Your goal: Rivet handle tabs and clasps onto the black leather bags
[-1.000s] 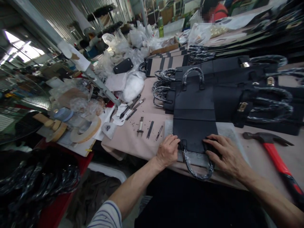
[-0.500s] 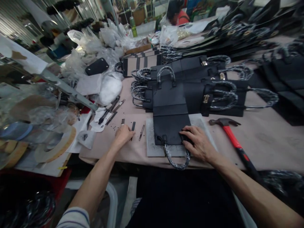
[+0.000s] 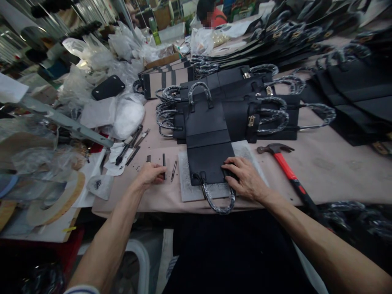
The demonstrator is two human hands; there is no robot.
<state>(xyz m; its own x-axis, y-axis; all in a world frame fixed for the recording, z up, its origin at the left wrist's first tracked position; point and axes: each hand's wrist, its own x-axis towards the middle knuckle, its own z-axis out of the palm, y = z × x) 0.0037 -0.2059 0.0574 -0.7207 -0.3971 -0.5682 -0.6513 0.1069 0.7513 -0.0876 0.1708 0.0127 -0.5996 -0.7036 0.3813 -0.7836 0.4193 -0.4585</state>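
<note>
My left hand (image 3: 150, 174) is low over the table with its fingertips closed around a slim dark metal punch (image 3: 164, 163). Just right of it lies a thinner pen-like metal tool (image 3: 174, 171). My right hand (image 3: 246, 177) grips the lower right corner of a black bag panel (image 3: 208, 157), fingers curled at the foot of its handle (image 3: 219, 208), which is wrapped in clear plastic. That panel rests partly on a pale grey slab (image 3: 186, 190), its far end over other black panels. A claw hammer (image 3: 283, 163) with a red and black grip lies to the right.
Stacked black bag panels (image 3: 235, 110) with wrapped handles and gold-coloured clasps fill the middle and back. Plastic bags (image 3: 128, 114) and several narrow tools (image 3: 131, 149) are at the left. A tape roll (image 3: 58, 204) lies left, beneath a metal bar (image 3: 61, 120). Someone sits at the back.
The view has swung, so everything sits further left in it. My left fingers have closed on the punch, which stands more upright. My right hand stays on the bag panel.
</note>
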